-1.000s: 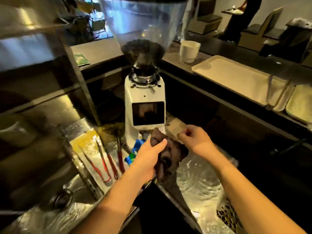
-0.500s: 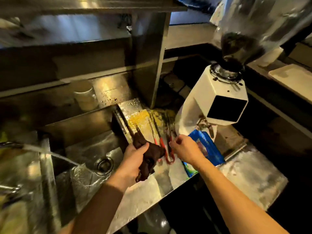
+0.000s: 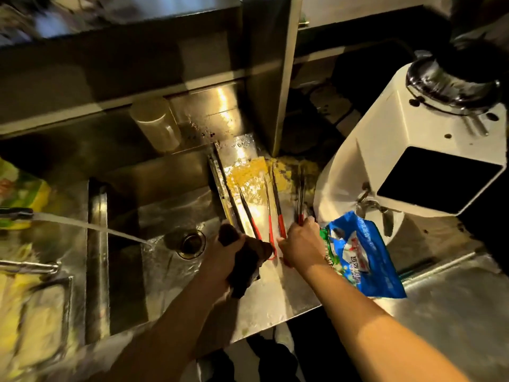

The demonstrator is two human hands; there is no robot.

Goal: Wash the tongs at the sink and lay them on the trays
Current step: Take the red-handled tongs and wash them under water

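**Tongs lie on the drainboard, right hand reaching for them**

You are standing over a steel desk with the sink sunk into its left part; water runs in a stream toward the drain. A white coffee grinder stands at the desk's right side, with a blue packet leaning in front of it.

The tongs lie on the wet strip of desk between the sink's right edge and the grinder, handles toward you, tips toward the back wall on a yellow cloth. I count three pairs with red handles; a fourth dark bar along the sink edge may be another, but blur leaves that unsure.

Your left hand grips a dark rag bunched at the sink's right edge. Your right hand sits over the red handle ends, fingers curled down onto the rightmost pair; whether it has truly closed on them I cannot tell.

Judging by the look, these are thin metal tongs: light, stiff, springy, and likely slick on a wet surface. Take them by the red-coated handles, where grip should be best, and squeeze both arms together so they do not spring apart. No tongs are under the water yet, and no trays show.
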